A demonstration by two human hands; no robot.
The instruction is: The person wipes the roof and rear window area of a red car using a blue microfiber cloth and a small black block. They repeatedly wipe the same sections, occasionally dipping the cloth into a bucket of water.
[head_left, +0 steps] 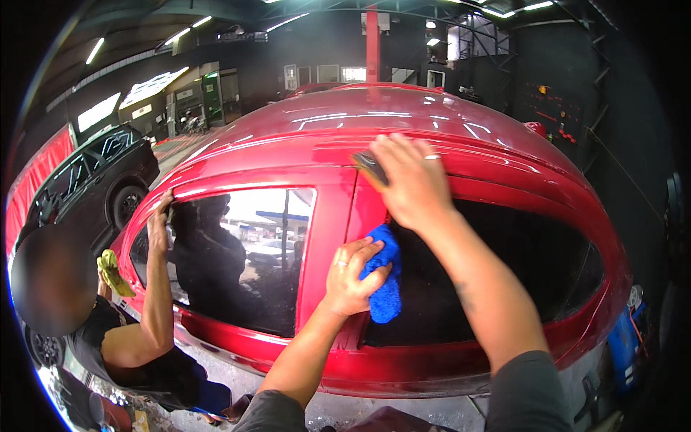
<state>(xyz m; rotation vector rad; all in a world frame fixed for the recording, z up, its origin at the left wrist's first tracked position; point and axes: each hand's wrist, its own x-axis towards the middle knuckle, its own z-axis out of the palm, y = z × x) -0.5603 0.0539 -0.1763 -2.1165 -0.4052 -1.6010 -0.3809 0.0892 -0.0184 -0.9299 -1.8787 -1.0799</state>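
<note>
1. Right hand point(414, 180): holding a dark-and-tan block point(369, 171) against the red car's point(333, 230) upper door frame point(306, 170); flat, even contact probably serving best.
2. Left hand point(353, 279): gripping a blue plush cloth point(387, 277) at the right side window's point(533, 266) left edge.

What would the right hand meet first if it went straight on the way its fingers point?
Probably the red car roof, just beyond the right hand in the picture; depth is unclear.
</note>
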